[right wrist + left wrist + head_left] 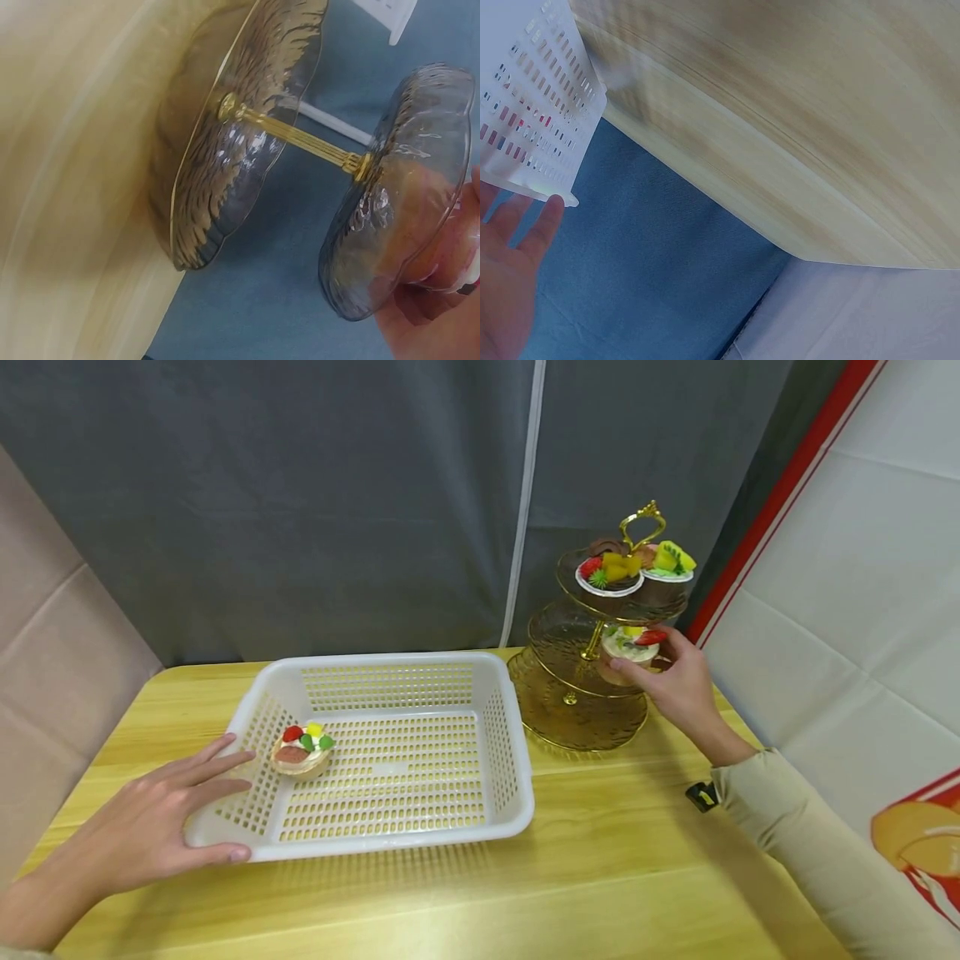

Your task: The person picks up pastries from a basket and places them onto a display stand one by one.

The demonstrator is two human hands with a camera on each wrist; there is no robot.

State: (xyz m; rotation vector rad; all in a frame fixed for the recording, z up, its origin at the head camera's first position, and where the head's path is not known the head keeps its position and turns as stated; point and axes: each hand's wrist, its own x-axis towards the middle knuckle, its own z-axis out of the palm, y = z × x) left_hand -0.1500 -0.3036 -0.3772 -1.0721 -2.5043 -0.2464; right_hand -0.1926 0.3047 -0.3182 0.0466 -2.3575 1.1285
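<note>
My left hand [161, 814] rests on the left rim of a white plastic basket [390, 842], fingers spread and fairly straight. In the left wrist view, fingertips [549, 217] touch the rim. Inside the basket, near its left wall, sits a small fruit tart [303, 758] with red, yellow and green toppings. My right hand [681, 685] pinches a cream tart [628, 647] topped with strawberry, at the middle tier of a gold-trimmed glass cake stand [577, 727]. Through the clear tier in the right wrist view, the tart is partly visible; whether its base touches the tier I cannot tell.
Fruit-topped cupcakes [611, 575] sit on the stand's top tier, below a gold ring handle [643, 522]. The stand is right of the basket on a wooden table [480, 902]. A grey curtain [337, 510] hangs behind, and a white printed panel [862, 610] stands right.
</note>
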